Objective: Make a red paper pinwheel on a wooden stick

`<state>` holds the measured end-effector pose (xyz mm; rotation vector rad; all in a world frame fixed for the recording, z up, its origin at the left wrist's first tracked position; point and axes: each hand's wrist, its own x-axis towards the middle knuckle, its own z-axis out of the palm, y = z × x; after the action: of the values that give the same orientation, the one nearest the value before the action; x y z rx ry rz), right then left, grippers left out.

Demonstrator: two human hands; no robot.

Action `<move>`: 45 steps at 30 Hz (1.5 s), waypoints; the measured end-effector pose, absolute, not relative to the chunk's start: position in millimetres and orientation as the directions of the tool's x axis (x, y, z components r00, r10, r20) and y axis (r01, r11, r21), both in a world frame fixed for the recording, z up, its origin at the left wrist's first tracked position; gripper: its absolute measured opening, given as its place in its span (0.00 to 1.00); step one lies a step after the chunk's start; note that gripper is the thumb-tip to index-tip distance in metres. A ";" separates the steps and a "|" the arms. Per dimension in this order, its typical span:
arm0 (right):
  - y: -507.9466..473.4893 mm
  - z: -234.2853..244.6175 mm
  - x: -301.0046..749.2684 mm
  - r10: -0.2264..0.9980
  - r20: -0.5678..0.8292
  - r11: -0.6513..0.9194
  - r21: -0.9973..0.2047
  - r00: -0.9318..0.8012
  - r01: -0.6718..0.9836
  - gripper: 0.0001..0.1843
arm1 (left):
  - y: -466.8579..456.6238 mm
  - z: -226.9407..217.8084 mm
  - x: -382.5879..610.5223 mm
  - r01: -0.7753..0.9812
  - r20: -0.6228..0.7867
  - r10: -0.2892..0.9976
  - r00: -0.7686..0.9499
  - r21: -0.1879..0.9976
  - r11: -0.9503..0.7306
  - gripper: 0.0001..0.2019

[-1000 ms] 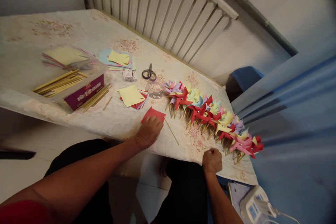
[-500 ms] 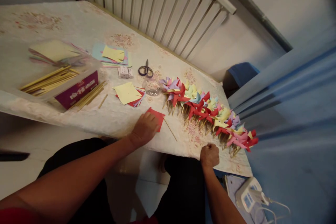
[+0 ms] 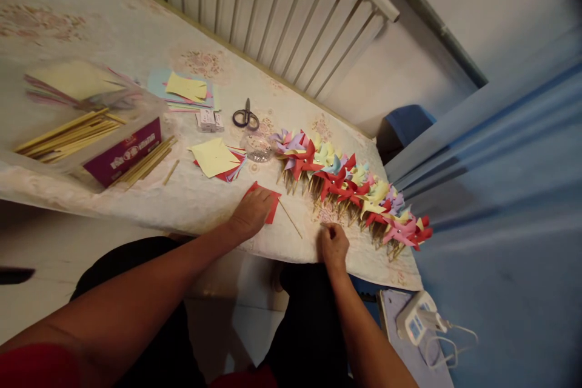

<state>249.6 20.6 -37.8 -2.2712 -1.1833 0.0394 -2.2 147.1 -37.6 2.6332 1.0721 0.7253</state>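
At the far left of the cloth-covered table [image 3: 200, 197], a clear, purple-labelled box [image 3: 125, 154] is holding wooden sticks [image 3: 68, 133]. More sticks [image 3: 148, 167] are lying along its near side, a short stick [image 3: 171, 172] just beyond them. Further back, a yellow sheet [image 3: 186, 87] is topping a paper stack [image 3: 157, 83], with small white boxes [image 3: 209, 120] sitting before it. Nearer, a yellow square [image 3: 213, 156] is covering fanned coloured sheets [image 3: 234, 173]. Dark-handled scissors [image 3: 246, 119] are lying behind a clear dish [image 3: 259, 148].

The left hand [image 3: 251, 213] is resting on a red paper [image 3: 273, 211] near the table's front edge, its fingers lying close together; whether they are gripping it, I cannot tell. To its right a thin stick [image 3: 290, 217] is slanting from beside the paper's corner. The right hand [image 3: 335, 246] is hanging at the table's edge, its fingers curling in, tips together; anything between them is too small to tell. Colourful pinwheels [image 3: 350, 188] are standing in a crowded row behind it, stretching rightward towards a blue curtain [image 3: 491, 212].
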 end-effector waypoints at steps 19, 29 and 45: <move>47.2 -52.0 187.7 0.894 0.373 -0.124 -0.328 0.249 0.936 0.12 | 140.6 -48.5 -9.2 0.648 0.262 0.708 0.656 0.287 -0.706 0.26; 48.3 -30.2 175.1 0.839 0.445 0.009 -0.584 0.312 0.811 0.14 | 143.4 -22.6 -9.9 0.512 0.409 0.721 0.559 0.513 -0.689 0.15; 95.1 -1.6 151.2 0.964 -0.201 -0.171 -0.969 0.173 -0.176 0.07 | 176.5 8.2 21.0 -0.133 -0.111 0.847 0.520 0.969 0.208 0.13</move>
<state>151.2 95.1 -1.6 -1.3077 -0.8558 1.2705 21.0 176.5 8.2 1.1641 0.7619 0.7825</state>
